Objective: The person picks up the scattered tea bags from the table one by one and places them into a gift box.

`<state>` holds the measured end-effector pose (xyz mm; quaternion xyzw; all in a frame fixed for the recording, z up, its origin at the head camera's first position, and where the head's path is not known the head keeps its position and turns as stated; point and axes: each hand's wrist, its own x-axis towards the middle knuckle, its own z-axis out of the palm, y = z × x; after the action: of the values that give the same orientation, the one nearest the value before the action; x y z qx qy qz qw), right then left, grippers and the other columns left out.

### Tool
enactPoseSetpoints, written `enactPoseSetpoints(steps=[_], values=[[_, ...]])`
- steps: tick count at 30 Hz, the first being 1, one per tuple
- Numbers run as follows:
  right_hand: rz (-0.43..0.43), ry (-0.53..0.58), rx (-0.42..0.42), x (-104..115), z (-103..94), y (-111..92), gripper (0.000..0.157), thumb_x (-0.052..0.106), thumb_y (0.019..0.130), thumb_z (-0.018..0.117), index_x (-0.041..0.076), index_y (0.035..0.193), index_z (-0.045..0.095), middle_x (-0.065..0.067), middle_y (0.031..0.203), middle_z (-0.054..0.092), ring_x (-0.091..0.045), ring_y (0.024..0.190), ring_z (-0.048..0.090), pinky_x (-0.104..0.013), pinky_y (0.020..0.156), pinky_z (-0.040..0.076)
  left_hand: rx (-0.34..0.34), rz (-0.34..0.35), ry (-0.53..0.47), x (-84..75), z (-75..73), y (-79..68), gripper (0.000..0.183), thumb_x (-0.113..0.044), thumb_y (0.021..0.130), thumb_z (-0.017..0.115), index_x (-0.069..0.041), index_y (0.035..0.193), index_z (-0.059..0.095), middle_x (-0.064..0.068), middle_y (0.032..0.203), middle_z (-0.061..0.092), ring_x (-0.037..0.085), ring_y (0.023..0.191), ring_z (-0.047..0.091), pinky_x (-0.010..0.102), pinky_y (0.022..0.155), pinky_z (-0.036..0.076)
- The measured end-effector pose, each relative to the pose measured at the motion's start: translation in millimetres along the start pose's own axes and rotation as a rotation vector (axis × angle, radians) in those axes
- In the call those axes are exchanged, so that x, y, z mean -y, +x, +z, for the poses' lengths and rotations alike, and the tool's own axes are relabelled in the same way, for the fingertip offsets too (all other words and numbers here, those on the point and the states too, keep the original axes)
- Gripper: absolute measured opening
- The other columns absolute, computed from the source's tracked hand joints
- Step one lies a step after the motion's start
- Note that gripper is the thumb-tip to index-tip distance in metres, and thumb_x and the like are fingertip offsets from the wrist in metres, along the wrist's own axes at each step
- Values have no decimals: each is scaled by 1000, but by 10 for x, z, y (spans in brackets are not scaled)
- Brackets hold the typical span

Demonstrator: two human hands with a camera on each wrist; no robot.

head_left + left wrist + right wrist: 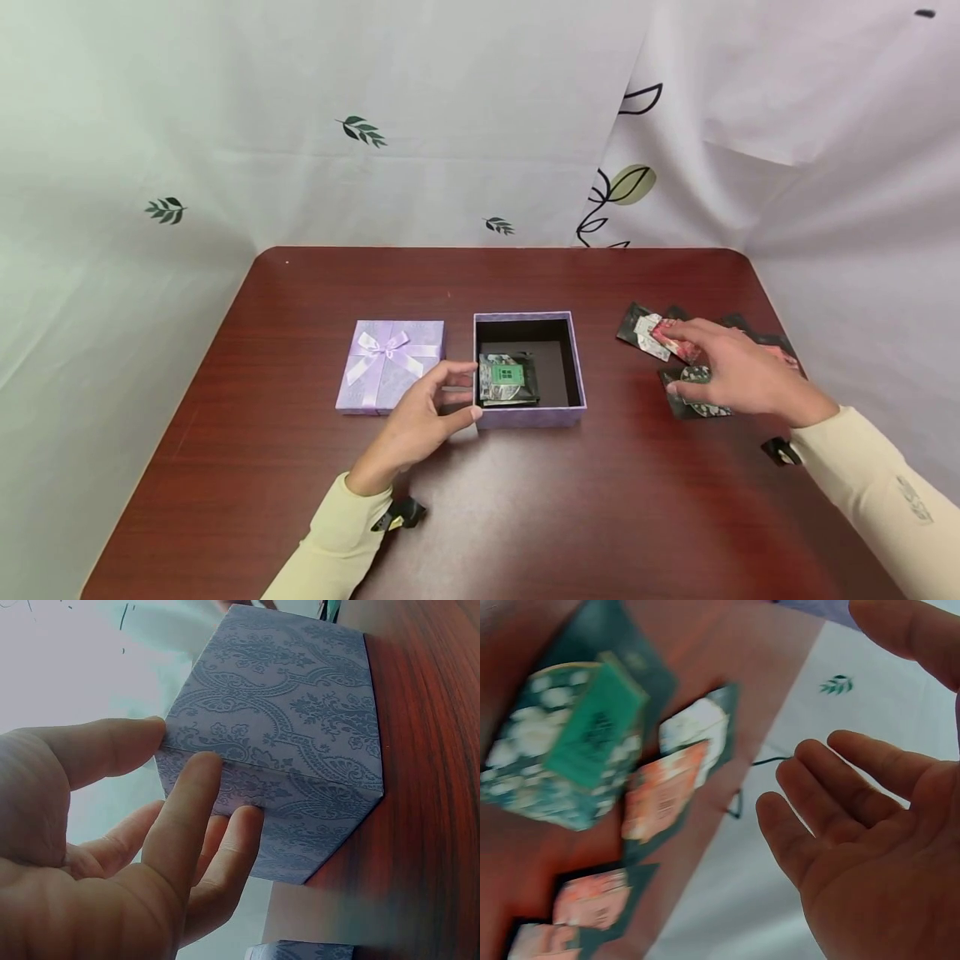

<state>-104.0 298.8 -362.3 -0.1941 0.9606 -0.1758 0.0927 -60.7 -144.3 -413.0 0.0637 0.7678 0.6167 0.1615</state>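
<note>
A lidless purple patterned box [531, 419] with a dark inside stands mid-table. Flat sachets, the top one green-labelled [517, 379], lie against its left wall inside. My left hand [416, 421] is at that wall; in the left wrist view its fingertips touch the box near a corner, fingers spread. Over a group of sachets at the right hovers my right hand [738, 371], fingers extended and apart. Below it lies a dark sachet with a green label [592, 739], partly covered in the head view. A white-labelled sachet [645, 332] and several red-labelled sachets [664, 795] lie around it.
Left of the box lies its purple lid [363, 379], topped with a ribbon bow [385, 350]. The brown table [300, 492] reaches back to a white curtain [450, 108] with leaf prints, which also hangs along both sides.
</note>
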Motion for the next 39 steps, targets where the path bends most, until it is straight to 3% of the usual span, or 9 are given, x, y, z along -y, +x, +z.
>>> enactPoseSetpoints(steps=[3,6,14,22,33,39], values=[[32,6,41,-93,73,-53,85,39,82,91,7,153,54,-24,157,51,-52,142,50,-79,107,39,-3,-2,-4,9,3,-3,62,-5,90,81,-8,147,58,23,136,64,38,121,70,43,98,60],[34,8,62,-184,152,-84,86,38,82,91,4,152,54,-27,156,50,-54,142,47,-74,103,46,-6,0,-7,15,4,-5,62,-5,90,81,-7,147,57,24,136,64,39,121,70,43,98,60],[17,19,66,-371,330,-136,80,36,80,93,4,145,59,-24,149,56,-50,136,52,-73,102,47,-9,-3,-12,28,5,-12,62,-4,90,81,-6,147,57,25,136,63,40,122,70,44,98,60],[44,12,88,-454,426,-158,86,39,77,94,6,148,57,-27,152,53,-55,137,51,-79,101,44,-11,-12,-14,19,9,-15,62,-4,90,81,-7,147,57,23,136,64,39,122,70,38,96,60],[6,-18,126,-526,516,-197,81,33,79,93,2,145,58,-19,147,55,-45,131,55,-74,98,49,-12,-6,-10,23,5,-23,62,-3,90,80,-6,148,57,24,135,63,41,122,70,47,99,60],[-21,-20,102,-553,473,-227,76,31,80,94,2,142,61,-16,144,57,-41,129,57,-67,99,53,-10,6,10,-10,4,9,62,-5,91,81,-9,148,58,22,136,64,39,122,71,48,99,60]])
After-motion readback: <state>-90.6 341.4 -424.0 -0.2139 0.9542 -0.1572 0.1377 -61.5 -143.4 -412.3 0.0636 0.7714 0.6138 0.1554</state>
